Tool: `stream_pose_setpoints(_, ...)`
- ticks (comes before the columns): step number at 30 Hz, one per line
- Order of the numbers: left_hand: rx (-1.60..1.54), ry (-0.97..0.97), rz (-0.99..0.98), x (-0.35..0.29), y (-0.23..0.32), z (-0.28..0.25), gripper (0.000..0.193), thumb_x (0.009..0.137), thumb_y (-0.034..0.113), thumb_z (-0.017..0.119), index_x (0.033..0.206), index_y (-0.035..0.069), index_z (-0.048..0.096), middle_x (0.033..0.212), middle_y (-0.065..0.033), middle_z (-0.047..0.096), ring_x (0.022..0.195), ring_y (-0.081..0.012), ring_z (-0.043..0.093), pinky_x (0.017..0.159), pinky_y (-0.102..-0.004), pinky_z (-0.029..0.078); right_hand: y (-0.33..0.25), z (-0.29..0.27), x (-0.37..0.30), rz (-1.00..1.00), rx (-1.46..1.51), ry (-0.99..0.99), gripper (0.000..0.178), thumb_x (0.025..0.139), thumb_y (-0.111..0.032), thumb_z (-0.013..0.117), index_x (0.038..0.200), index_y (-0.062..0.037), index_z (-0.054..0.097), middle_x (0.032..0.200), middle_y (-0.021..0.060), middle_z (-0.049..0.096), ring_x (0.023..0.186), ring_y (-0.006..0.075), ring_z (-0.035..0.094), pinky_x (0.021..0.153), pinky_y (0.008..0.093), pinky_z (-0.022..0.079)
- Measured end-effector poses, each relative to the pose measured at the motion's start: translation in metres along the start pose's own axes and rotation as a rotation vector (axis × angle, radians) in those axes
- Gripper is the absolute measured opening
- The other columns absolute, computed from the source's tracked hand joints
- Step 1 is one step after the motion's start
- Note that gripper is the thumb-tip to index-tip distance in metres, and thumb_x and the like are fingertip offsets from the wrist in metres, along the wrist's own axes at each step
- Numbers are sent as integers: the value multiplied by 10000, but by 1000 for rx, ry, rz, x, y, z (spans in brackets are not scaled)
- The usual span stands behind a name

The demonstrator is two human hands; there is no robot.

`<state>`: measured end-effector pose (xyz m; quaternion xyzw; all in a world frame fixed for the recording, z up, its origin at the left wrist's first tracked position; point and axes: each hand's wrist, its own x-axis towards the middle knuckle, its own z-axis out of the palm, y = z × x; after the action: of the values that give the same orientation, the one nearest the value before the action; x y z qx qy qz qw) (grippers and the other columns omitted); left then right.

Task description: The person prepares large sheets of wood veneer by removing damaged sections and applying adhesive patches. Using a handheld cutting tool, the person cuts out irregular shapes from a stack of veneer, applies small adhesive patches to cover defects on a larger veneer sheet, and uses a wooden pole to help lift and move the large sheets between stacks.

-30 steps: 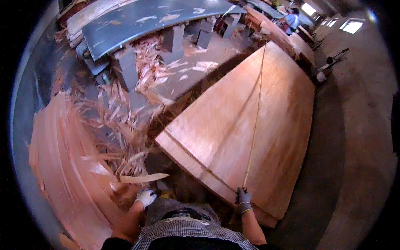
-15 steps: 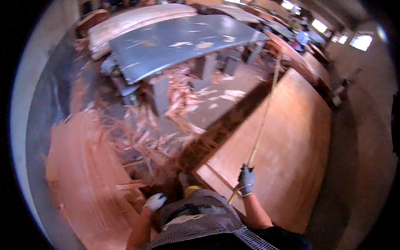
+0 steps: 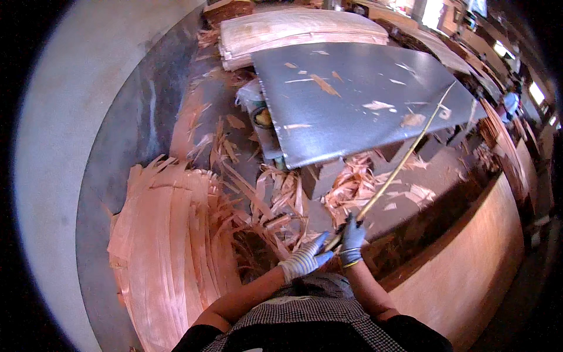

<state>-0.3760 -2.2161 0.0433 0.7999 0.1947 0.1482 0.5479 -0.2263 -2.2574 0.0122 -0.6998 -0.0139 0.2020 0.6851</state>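
Gripping thin stick (image 3: pixel 407 157): right hand (image 3: pixel 353 236) | left hand (image 3: pixel 302 260) beside, cannot tell if closed | lower end obscured by hands

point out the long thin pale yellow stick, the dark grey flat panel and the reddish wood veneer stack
long thin pale yellow stick (image 3: pixel 382 188): head view, lower half of its shaft
dark grey flat panel (image 3: pixel 346 134): head view, bare top surface
reddish wood veneer stack (image 3: pixel 176 246): head view, middle of its top

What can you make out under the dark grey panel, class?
Grey blocks show below the near edge of the dark grey panel, with wood scraps beside them. Whatever lies farther back is covered by the panel.
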Motion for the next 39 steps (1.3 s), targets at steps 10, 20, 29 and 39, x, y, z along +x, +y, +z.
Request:
stream_pose_setpoints(10, 163, -149, -410, 30, -136, -272, 404, 852, 296, 458, 1193, 81, 455, 972, -191, 575, 875, -330, 557, 769, -366, 429, -41, 201, 61, -130, -349, -1131, 202, 874, -157, 488, 959, 7, 570, 800, 83, 624, 687, 135, 586, 611, 243, 475)
stream_pose_setpoints(20, 673, -289, -288, 178, -175, -494, 292, 804, 257, 481, 988, 37, 533, 897, -202, 584, 830, -338, 563, 741, -380, 439, -243, 472, 110, -303, 212, -1281, 677, 787, -614, 406, 1077, -10, 505, 976, 137, 594, 601, 180, 588, 552, 238, 488)
stream_pose_setpoints(29, 398, -70, -333, 315, -238, -633, 292, 768, 263, 525, 926, 23, 576, 866, -183, 602, 817, -320, 578, 689, -369, 463, -260, 693, 150, 71, 634, -1602, 627, 802, -587, 405, 1039, -17, 514, 945, 146, 593, 626, 205, 588, 562, 271, 486)
stream_pose_setpoints(39, 250, 232, -370, 427, -319, -877, 290, 754, 264, 549, 909, 22, 588, 855, -176, 609, 795, -303, 584, 676, -352, 466, -284, 979, 254, 156, 666, -1683, 575, 820, -557, 403, 997, -24, 524, 910, 156, 593, 653, 233, 588, 573, 308, 484)
